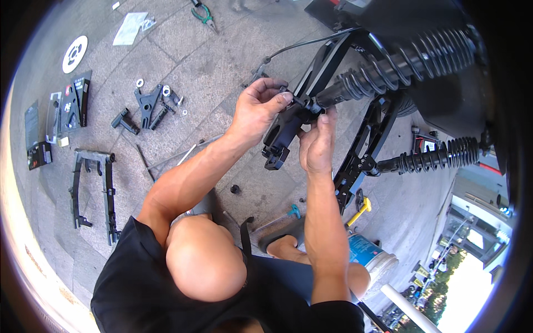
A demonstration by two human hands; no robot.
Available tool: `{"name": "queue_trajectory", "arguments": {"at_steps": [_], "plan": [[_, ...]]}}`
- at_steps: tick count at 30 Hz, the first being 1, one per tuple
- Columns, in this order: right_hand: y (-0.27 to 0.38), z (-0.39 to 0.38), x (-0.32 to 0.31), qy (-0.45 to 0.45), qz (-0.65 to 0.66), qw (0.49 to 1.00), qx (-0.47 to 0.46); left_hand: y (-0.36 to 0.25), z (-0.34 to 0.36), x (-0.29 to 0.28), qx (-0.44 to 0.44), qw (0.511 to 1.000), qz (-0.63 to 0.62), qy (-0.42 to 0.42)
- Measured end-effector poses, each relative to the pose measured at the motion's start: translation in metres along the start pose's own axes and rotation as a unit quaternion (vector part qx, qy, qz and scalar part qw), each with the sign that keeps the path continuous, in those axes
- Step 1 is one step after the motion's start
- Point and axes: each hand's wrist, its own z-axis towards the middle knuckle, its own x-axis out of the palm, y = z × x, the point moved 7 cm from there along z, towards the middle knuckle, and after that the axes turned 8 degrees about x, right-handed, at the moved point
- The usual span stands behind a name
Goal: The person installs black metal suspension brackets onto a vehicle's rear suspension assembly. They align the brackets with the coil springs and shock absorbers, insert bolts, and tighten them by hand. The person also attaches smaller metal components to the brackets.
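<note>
A black swingarm (pixel 287 125) slants down from the lower end of a coil-spring shock absorber (pixel 383 72). My left hand (pixel 258 108) is closed, thumb and fingers pinching a small dark fitting at the joint where the shock meets the arm. On the other side of that joint, my right hand (pixel 317 145) grips the swingarm, with some of its fingers hidden behind the metal. A second coil-spring shock (pixel 436 157) and a black slotted frame arm (pixel 358 152) sit farther right.
On the paving to the left lie a U-shaped black frame (pixel 91 155), a triangular bracket (pixel 149 105), a white disc (pixel 75 54) and opened packaging (pixel 78 102). Green-handled pliers (pixel 205 18) lie at the far side. Near my foot are a yellow-handled tool (pixel 361 211) and a blue-and-white bucket (pixel 369 255).
</note>
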Motion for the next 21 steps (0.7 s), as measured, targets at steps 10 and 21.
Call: {"name": "queue_trajectory", "arguments": {"at_steps": [10,21], "plan": [[-0.009,0.0,0.006,-0.105,-0.112,0.983,-0.104,0.017,-0.005,-0.001,-0.007,0.997,-0.069,-0.022],[-0.008,0.001,0.008,-0.087,-0.009,0.989,-0.118,0.018,-0.007,-0.002,-0.01,0.998,-0.063,-0.016]]}}
